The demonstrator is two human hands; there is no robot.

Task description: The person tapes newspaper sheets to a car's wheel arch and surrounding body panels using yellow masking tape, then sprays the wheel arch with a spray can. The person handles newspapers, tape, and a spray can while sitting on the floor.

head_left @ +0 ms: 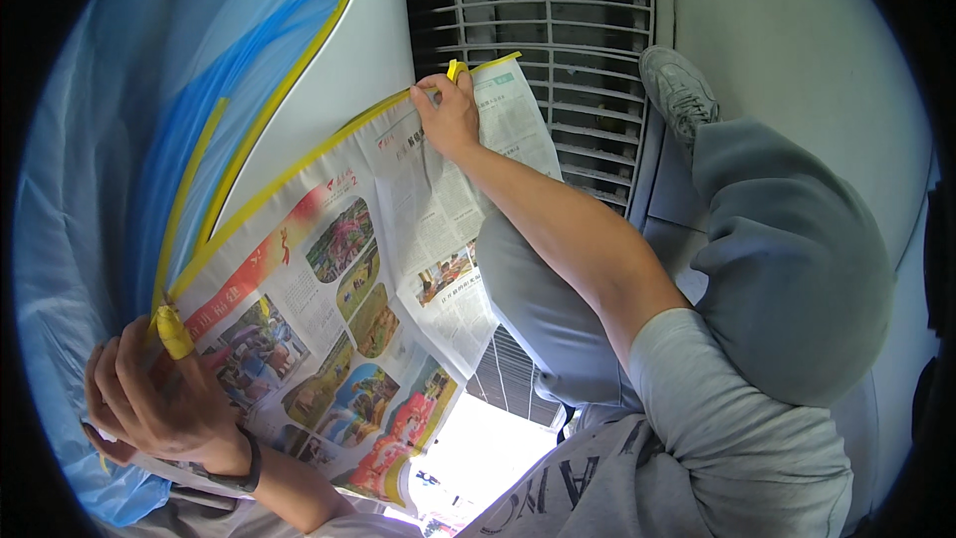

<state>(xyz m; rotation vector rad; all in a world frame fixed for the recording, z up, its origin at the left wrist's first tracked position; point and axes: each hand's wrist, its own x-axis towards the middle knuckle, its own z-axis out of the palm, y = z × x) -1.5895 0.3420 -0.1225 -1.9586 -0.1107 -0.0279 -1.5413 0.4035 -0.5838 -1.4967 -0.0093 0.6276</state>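
Observation:
A spread newspaper sheet [398, 229] has yellow tape [279, 179] along its upper edge and lies against a curved white panel [329, 50]. My right hand [451, 120] is closed at this taped edge, fingertips pinching the paper. A small yellow piece sticks up beside its fingers. At the sheet's lower left corner is my left hand [164, 399], its fingers curled and its thumb wrapped in yellow. A brownish curved edge shows under that hand; what it belongs to is unclear. The left palm is hidden.
Blue plastic film [149, 139] with yellow tape strips covers the left side. A metal slatted grille [548, 0] lies beyond the newspaper. My bent legs [787, 259] and grey shoe [679, 90] are at the right, beside a pale surface [787, 30].

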